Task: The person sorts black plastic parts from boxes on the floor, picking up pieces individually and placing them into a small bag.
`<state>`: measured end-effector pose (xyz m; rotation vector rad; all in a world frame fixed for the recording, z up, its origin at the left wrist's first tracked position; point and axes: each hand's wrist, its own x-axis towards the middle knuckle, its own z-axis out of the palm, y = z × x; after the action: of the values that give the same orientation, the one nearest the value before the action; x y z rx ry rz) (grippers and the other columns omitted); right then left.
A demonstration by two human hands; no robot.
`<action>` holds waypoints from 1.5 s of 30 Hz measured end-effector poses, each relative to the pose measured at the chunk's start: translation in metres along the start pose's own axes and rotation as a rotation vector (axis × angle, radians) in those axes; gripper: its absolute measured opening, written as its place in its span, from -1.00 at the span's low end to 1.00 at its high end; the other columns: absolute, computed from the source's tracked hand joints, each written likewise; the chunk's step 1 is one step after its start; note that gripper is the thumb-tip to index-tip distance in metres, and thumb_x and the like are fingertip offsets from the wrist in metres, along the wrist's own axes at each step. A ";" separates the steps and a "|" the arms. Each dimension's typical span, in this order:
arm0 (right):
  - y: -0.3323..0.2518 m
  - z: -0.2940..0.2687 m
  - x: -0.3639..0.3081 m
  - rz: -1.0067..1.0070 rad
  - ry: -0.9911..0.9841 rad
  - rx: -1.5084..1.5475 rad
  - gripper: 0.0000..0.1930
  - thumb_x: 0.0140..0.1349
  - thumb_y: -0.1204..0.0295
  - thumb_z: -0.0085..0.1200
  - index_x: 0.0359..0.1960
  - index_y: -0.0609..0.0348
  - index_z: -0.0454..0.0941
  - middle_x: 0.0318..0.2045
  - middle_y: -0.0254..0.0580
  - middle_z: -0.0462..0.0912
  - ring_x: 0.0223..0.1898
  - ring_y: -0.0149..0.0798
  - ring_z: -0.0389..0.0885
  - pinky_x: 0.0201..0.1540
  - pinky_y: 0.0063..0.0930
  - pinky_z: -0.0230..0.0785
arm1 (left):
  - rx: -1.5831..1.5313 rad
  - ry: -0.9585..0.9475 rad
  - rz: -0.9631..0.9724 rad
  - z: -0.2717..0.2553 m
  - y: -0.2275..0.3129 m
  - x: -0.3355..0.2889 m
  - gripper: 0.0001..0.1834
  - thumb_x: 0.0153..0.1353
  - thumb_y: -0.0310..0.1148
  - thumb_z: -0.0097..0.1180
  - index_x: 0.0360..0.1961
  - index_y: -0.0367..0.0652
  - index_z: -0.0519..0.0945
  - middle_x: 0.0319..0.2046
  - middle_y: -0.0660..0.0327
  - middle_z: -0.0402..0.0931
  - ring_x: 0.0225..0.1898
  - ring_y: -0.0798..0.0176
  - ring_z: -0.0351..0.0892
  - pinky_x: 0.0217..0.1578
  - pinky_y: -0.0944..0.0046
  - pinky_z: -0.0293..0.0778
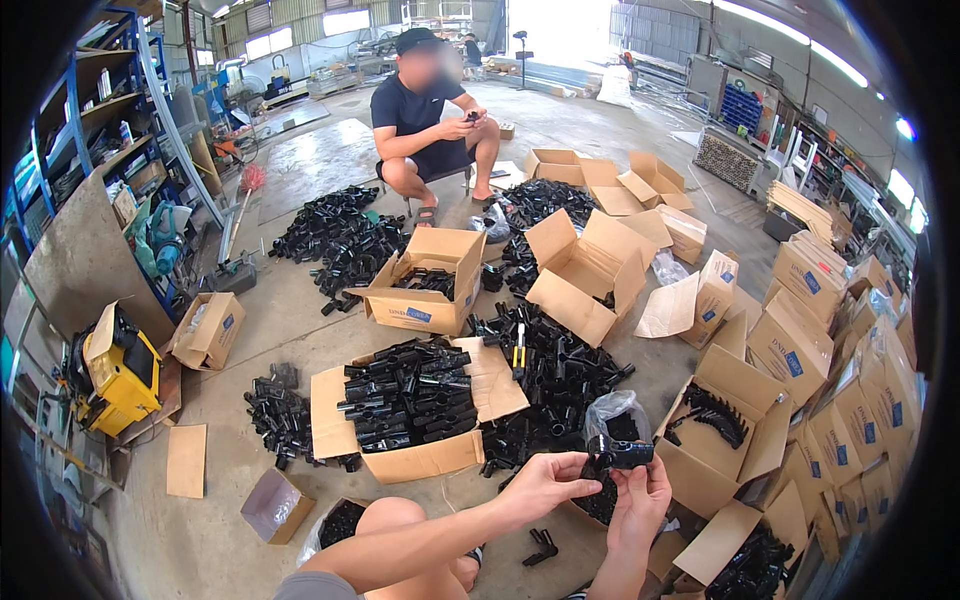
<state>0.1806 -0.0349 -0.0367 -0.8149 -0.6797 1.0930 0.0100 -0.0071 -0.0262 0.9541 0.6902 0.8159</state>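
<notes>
Black fitting (628, 454) seems pinched between left grip (548, 488) and right grip (640, 496).

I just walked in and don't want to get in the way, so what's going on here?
The person's left hand and right hand hold up a black tubular part between them. Across the floor, a seated co-worker holds a small dark thing in both hands. Between them, an open cardboard box is filled with black parts laid side by side, and a loose heap of black parts lies beside it.
</notes>
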 end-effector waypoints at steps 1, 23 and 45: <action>0.000 -0.002 0.000 -0.003 0.005 0.001 -0.58 0.35 0.38 0.26 0.16 0.32 0.50 -0.03 -0.19 0.66 -0.07 -0.35 0.66 -0.01 -0.41 0.56 | 0.057 -0.003 0.025 0.002 0.003 -0.001 -0.59 0.29 -0.45 0.33 0.15 -0.26 0.60 -0.11 0.38 0.65 -0.13 0.58 0.53 -0.06 0.45 0.48; 0.004 -0.001 -0.003 0.054 0.093 0.023 -0.61 0.26 0.45 0.34 0.07 0.34 0.53 -0.16 -0.19 0.69 -0.20 -0.38 0.69 -0.13 -0.49 0.64 | 0.269 0.027 0.047 -0.005 -0.006 0.002 -0.52 0.21 -0.41 0.37 0.13 -0.35 0.59 -0.14 0.20 0.71 -0.14 0.44 0.63 -0.08 0.34 0.55; 0.164 -0.234 0.049 0.332 0.073 -1.682 -0.64 0.25 0.26 0.20 -0.01 0.23 0.61 -0.02 0.17 0.69 0.04 0.17 0.66 0.15 -0.06 0.45 | 1.179 0.116 0.261 -0.015 0.021 -0.007 -0.53 0.15 -0.21 0.36 0.09 -0.11 0.65 -0.27 -0.12 0.68 -0.21 -0.21 0.69 -0.20 -0.04 0.60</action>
<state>0.3056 -0.0032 -0.2965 -2.4289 -1.4214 0.5485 -0.0112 0.0002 -0.0127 2.0966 1.1983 0.6545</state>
